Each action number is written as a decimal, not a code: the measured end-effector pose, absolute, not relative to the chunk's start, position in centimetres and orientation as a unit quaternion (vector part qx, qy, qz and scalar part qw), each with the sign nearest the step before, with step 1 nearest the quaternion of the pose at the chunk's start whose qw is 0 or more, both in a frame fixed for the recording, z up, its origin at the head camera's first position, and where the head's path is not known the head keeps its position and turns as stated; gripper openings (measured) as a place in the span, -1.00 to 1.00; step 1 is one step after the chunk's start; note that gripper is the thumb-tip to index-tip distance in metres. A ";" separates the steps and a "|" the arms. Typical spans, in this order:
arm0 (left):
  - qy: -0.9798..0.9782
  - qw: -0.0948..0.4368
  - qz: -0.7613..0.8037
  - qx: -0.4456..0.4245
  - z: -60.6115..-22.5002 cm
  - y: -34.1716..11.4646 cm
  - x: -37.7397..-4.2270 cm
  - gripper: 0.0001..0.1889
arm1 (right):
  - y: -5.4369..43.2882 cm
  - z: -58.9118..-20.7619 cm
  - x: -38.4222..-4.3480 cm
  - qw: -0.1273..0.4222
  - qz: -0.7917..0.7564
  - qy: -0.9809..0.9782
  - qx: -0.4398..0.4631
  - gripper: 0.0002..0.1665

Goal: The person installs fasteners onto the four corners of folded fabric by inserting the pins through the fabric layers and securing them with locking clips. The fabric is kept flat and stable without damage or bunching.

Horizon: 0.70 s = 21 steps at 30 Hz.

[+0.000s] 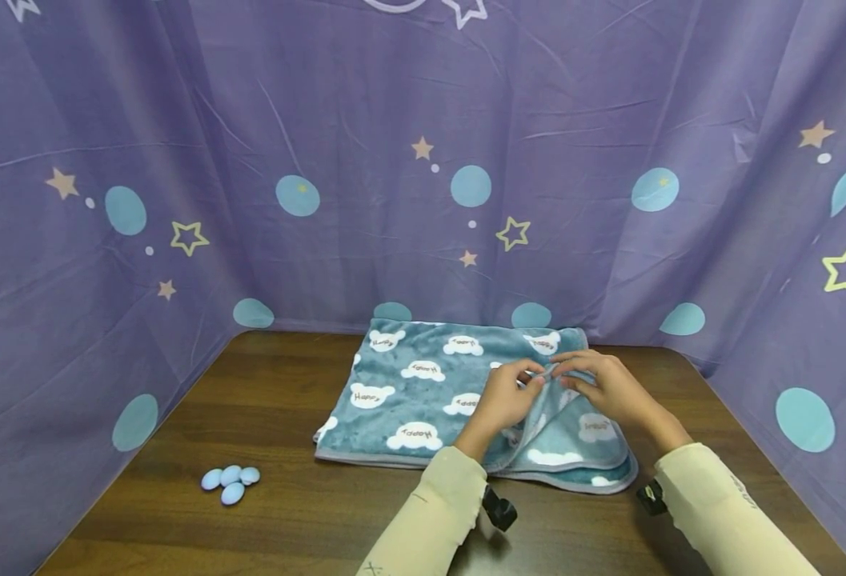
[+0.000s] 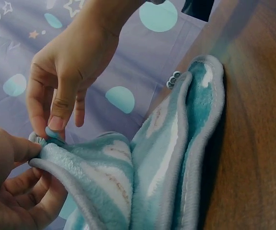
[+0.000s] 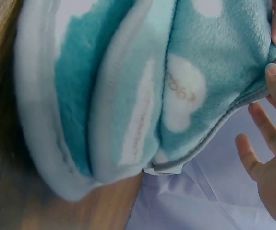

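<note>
A teal plush blanket [image 1: 408, 400] with white bear heads lettered "Happy" and a grey bound edge lies folded on the table. At its right part, my left hand [image 1: 505, 394] pinches the raised grey-edged border between thumb and fingers. Right beside it, my right hand [image 1: 610, 386] pinches the same border with thumb and fingertips. The left wrist view shows both hands close together at this edge, with the left hand [image 2: 18, 182] below and the right hand [image 2: 73, 72] above. In the right wrist view, the right hand's [image 3: 272, 163] other fingers are spread apart.
Several pale blue egg-shaped pieces [image 1: 231, 474] lie in a cluster on the left of the brown wooden table [image 1: 278, 400]. A purple curtain [image 1: 365, 240] with stars and dots surrounds the back and sides. Black wrist mounts [image 1: 498, 510] hang under the sleeves.
</note>
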<state>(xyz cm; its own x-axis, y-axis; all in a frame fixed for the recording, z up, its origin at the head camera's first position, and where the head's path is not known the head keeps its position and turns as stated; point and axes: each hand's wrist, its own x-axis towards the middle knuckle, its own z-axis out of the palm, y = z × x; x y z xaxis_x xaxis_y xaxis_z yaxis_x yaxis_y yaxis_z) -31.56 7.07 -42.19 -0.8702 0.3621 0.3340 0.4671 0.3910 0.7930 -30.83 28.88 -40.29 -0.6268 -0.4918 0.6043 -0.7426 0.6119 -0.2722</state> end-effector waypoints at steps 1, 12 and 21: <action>-0.832 0.052 -0.493 -0.248 -42.2 7.0 -31.6 -0.79 | 28.8 -40.4 -30.9 0.251 0.261 -0.861 0.358 -0.68; -0.826 0.056 -0.502 -0.251 -41.9 6.9 -31.5 -0.80 | 27.9 -40.8 -31.6 0.278 0.289 -0.855 0.328 -0.63; -0.822 0.054 -0.513 -0.242 -41.6 6.8 -31.5 -0.79 | 27.3 -41.2 -32.3 0.304 0.288 -0.838 0.350 -0.68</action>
